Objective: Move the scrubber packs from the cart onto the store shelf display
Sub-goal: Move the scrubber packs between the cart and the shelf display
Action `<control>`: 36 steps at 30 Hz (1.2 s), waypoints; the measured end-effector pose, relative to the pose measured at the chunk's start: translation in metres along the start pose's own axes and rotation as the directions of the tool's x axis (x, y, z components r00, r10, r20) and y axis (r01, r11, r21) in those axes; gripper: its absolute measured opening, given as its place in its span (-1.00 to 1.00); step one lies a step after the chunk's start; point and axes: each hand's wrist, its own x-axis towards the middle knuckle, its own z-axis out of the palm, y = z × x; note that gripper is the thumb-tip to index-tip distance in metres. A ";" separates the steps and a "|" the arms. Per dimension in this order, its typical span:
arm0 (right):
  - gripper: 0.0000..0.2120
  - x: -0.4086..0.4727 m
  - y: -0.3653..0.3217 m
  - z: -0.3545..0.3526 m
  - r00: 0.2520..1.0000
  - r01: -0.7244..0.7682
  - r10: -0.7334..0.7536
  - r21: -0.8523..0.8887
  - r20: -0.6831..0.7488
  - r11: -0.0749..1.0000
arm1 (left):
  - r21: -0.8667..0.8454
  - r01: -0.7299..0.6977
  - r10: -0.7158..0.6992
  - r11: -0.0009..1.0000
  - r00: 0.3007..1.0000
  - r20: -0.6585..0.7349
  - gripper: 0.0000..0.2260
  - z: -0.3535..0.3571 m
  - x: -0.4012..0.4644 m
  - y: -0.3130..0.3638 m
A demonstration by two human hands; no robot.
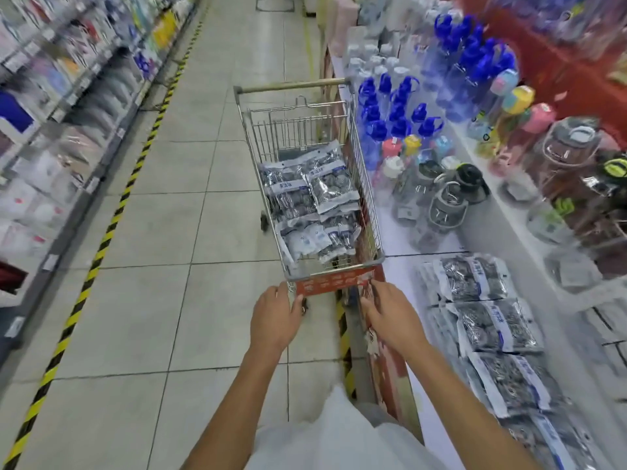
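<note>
A wire shopping cart (365,184) stands in the aisle against the display shelf (397,232) on the right. Several scrubber packs (325,191), silver with blue-and-white labels, lie piled in its basket. More scrubber packs (475,276) lie in a row on the shelf's white surface beside and behind the cart's near end. My left hand (276,317) grips the left corner of the cart's near end, its thumb beside the red panel (336,281). My right hand (390,317) reaches with straight fingers to the panel's right end and touches it. The picture is motion-blurred.
Water bottles with blue lids (400,106) and glass jars (441,205) crowd the shelf beyond the packs. Stocked shelves (51,113) line the aisle's left side, edged by yellow-black floor tape (101,239). Tiled floor lies open left of the cart.
</note>
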 end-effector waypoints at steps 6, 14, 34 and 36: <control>-0.58 0.068 0.014 0.019 0.996 -0.026 0.025 0.006 0.088 1.000 | -0.029 0.037 -0.037 0.999 0.999 0.025 -0.59 -0.001 0.078 0.003; -0.42 0.206 0.021 0.015 0.968 -0.104 0.097 0.018 0.233 0.994 | -0.011 0.132 -0.130 0.991 0.988 0.080 -0.60 -0.003 0.205 0.016; -0.41 0.566 -0.023 0.031 0.819 -0.567 0.484 0.302 0.308 0.767 | -0.195 0.486 -0.349 0.852 0.804 0.481 -0.46 0.056 0.505 -0.049; -0.38 0.593 -0.014 0.041 0.811 -0.581 0.502 0.307 0.300 0.754 | -0.238 0.557 -0.374 0.796 0.760 0.531 -0.48 0.066 0.528 -0.055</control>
